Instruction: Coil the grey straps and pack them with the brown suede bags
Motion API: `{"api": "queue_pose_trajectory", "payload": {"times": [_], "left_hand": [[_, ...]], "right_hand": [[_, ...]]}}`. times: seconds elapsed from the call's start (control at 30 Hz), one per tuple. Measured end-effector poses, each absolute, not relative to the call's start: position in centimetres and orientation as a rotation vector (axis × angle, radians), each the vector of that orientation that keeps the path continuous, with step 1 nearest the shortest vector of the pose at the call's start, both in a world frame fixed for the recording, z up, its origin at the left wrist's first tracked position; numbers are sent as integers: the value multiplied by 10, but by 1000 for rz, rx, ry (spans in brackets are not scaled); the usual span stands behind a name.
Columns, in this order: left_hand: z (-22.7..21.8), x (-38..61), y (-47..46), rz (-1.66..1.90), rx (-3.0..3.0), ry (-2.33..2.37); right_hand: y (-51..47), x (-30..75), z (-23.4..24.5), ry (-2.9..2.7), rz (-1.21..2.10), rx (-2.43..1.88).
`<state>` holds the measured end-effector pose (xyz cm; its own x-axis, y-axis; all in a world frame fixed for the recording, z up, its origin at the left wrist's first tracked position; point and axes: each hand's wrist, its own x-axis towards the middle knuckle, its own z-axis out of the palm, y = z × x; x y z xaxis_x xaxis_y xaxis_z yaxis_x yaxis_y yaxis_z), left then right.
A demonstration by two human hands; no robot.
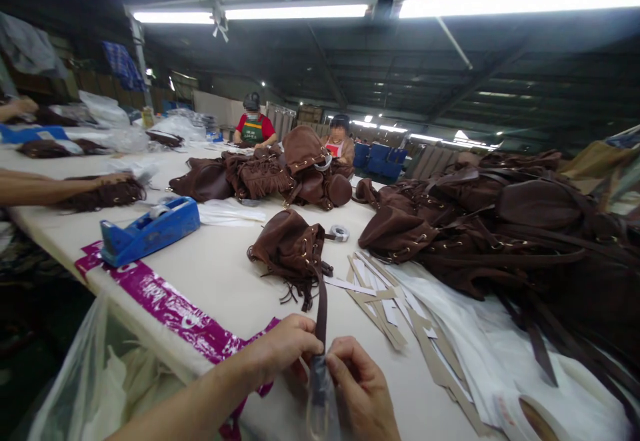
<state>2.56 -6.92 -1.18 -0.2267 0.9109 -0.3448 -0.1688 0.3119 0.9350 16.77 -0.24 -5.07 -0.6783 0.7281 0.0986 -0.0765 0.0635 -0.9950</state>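
Observation:
A brown fringed drawstring bag (287, 244) lies on the white table in front of me. Its flat brown strap (321, 308) runs toward me, and a clear plastic sleeve (323, 401) covers the near end. My left hand (285, 353) is closed on the strap, thumb on top, at the sleeve's upper edge. On the other side, my right hand (363, 384) pinches the sleeve's edge between thumb and forefinger. Its other fingers are curled and partly hidden. Just behind the bag lies a small roll of tape (339, 232).
A blue tape dispenser (150, 231) stands left, by purple printed film (185, 311) along the table edge. Cardboard strips (390, 314) and white plastic bags (475, 341) lie right, below a large brown bag pile (500, 214). A co-worker's hand (115, 181) and two seated people (254, 124) are beyond.

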Motion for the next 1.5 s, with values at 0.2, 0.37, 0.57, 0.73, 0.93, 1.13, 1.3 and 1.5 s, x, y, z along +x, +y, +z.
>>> {"api": "queue_pose_trajectory", "payload": {"times": [0.2,0.37,0.57,0.73,0.93,1.13,1.3,1.5], "left_hand": [[-12,30,-87,1279,549,1106],[-16,41,-100,1382,513,1050],[-21,29,-107,1472,551,1176],[-24,23,-108,1590,501,1078],[-32,26,-96,1635,500,1156],[-33,27,-94,1570,485,1179],[-32,23,-95,1550,470,1074],[-29,17,-90,1520,514,1202]], "right_hand": [[2,158,-44,-1673,1552,-762],[12,144,-29,-1728,1722,-675],[30,111,-1,-1687,2021,-647],[29,91,4,-1747,2082,-647],[27,97,2,-1937,2007,-569],[46,96,7,-1606,2267,-804],[50,84,10,-1710,2154,-663],[42,87,-4,-1858,2035,-680]]}}
